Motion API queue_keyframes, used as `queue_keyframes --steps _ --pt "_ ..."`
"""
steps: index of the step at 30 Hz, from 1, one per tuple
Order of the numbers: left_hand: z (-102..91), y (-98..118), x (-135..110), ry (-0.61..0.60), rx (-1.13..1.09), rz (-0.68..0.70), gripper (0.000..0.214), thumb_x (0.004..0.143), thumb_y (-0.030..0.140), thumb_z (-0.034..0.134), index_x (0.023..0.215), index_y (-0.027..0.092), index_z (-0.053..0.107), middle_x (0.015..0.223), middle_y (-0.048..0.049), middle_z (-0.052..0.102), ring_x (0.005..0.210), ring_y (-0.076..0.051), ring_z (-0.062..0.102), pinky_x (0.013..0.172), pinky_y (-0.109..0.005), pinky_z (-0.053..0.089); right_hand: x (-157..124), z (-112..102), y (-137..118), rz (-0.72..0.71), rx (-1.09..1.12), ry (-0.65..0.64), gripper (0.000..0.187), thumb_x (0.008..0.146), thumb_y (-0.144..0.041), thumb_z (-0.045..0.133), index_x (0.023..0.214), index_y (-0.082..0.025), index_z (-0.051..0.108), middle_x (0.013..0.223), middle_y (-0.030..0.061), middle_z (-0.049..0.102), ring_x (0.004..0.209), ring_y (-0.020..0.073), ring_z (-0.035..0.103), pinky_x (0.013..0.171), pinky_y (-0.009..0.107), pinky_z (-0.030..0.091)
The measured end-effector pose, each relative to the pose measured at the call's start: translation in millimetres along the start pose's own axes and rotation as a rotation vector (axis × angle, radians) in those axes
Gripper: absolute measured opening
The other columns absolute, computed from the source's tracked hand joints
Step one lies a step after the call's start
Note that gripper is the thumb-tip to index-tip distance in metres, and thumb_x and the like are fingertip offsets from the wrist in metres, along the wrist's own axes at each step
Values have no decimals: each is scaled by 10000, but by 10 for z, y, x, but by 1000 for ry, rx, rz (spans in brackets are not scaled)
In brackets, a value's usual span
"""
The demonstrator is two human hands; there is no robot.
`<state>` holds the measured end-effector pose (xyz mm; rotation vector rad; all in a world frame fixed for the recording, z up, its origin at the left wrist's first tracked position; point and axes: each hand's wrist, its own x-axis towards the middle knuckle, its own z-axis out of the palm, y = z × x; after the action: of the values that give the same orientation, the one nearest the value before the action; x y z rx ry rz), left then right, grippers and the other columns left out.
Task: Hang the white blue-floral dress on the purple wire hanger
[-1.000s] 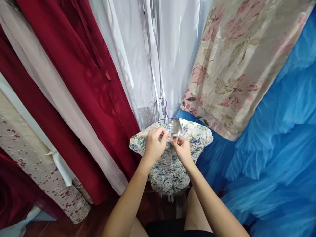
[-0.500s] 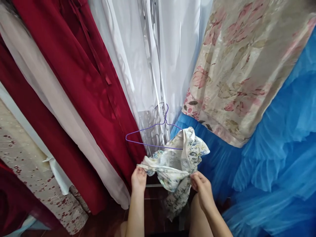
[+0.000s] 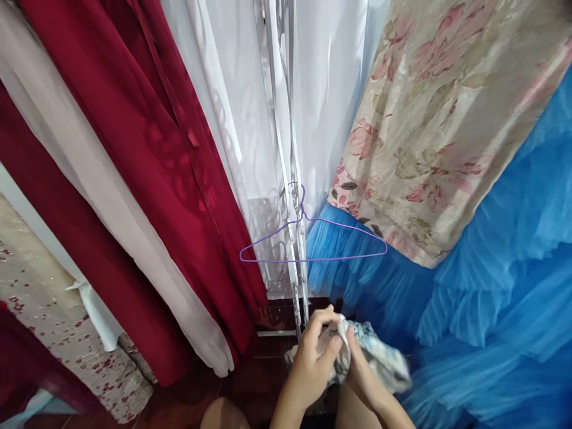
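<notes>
A white garment with a blue and yellow floral print (image 3: 379, 354) is bunched up low in front of me; its exact kind cannot be made out. My left hand (image 3: 315, 354) is closed on its near edge, thumb and fingers pinching the cloth. Close beside it, my right hand (image 3: 364, 369) grips the same garment, with part of the cloth hanging out to the right, slightly blurred. Above both hands a bare purple wire hanger (image 3: 313, 260) hangs by its hook from a white metal stand (image 3: 290, 179).
Long red (image 3: 179, 196), beige (image 3: 147, 250) and white dresses (image 3: 330, 89) hang to the left and behind. A floral cream dress (image 3: 415, 137) and a blue tulle dress (image 3: 487, 298) hang at right. Dark tiled floor (image 3: 250, 369) lies below.
The garment has come off the hanger and moved down toward me. My hands, spread apart before, are now close together on it. The hanger has swung slightly right and hangs bare.
</notes>
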<state>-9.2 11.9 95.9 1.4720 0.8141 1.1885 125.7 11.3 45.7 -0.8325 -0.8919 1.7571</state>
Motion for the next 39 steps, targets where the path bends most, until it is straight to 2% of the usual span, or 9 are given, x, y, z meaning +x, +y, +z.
queue_keyframes --steps 3,5,9,13,19,22,28,33,39 --pt "-252 39 -22 -28 -31 -76 709 873 395 680 1491 333 338 1557 -140 348 1426 -314 374 1159 -517 277 -102 85 -39 126 51 -102 665 781 -764 610 1101 -193 731 1070 123 728 1147 312 627 1022 451 439" --pt "-425 38 -70 -201 -98 -163 681 862 502 669 1455 297 407 1456 -159 473 1323 -318 481 1102 -510 336 -185 44 -27 175 15 -163 521 722 -617 774 1011 -185 744 976 100 735 1018 284 669 953 404 472" --pt "-612 -65 -259 -467 -68 -289 567 875 661 552 1190 202 662 1054 -93 650 1019 -260 588 961 -400 421 -262 -44 54 266 125 -305 463 497 -444 926 812 -161 737 709 31 685 620 145 616 630 234 475" --pt "-815 -234 -438 -551 106 -357 541 764 691 667 788 151 704 702 -11 532 710 -169 509 712 -285 428 -255 -23 -32 338 315 -371 526 385 -517 905 711 -155 706 614 37 650 513 131 565 524 217 441" --pt "-1498 -14 -386 -515 555 -198 508 817 634 641 579 186 618 633 -7 530 691 -180 520 850 -343 465 -151 -66 -867 199 -298 -538 367 571 -364 871 819 -140 719 750 48 682 671 184 616 711 295 500" --pt "-1903 202 -265 -359 882 -82 347 806 513 713 613 229 664 706 -10 618 861 -215 593 1152 -468 246 84 -114 -1343 -16 -640 -435 239 689 -334 812 767 -140 696 663 -1 627 586 129 518 571 233 419" --pt "-2419 404 94 -107 1151 -63 200 868 462 640 987 360 765 1239 -16 706 1343 -336 441 1168 -570 122 965 -209 -1810 -564 -1037 43 367 728 -284 735 1083 -189 739 1056 82 734 899 242 651 806 319 481" --pt "-2497 515 631 44 1164 26 251 886 401 591 1051 289 742 1475 -32 543 1412 -341 366 1154 -559 235 1472 -319 -1687 -581 -1310 147 278 846 -367 606 936 -160 768 841 87 751 692 209 637 666 286 432" --pt "-2214 751 1107 -45 1090 256 188 891 257 523 909 210 704 1556 -57 439 1470 -273 289 1191 -483 248 1334 -280 -1364 -561 -1510 215 263 928 -343 512 856 -202 722 727 66 711 675 207 637 596 268 330"
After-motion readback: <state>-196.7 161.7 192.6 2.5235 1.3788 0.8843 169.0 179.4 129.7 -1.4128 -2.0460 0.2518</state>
